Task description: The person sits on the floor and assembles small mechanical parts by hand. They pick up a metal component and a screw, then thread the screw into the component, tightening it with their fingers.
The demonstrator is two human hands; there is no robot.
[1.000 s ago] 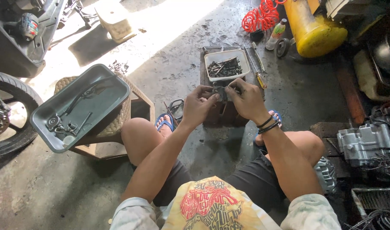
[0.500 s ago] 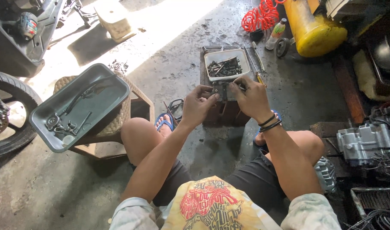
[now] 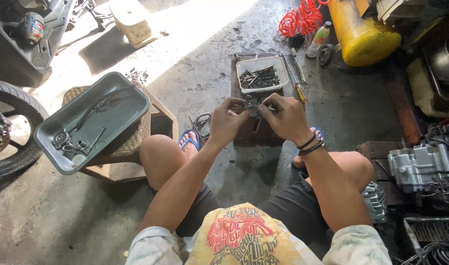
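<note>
Beyond both hands (image 3: 256, 118), bolt-filled white tub (image 3: 283, 78)

You have one view only, from the camera on your head, looking steeply down and forward past your own chest and knees to the concrete floor (image 3: 136, 221). Your left hand (image 3: 228, 122) and right hand (image 3: 286, 118) sit near the middle, at arm's length; the wheel (image 3: 8, 127) and yellow tank (image 3: 362, 29) mark the side edges
</note>
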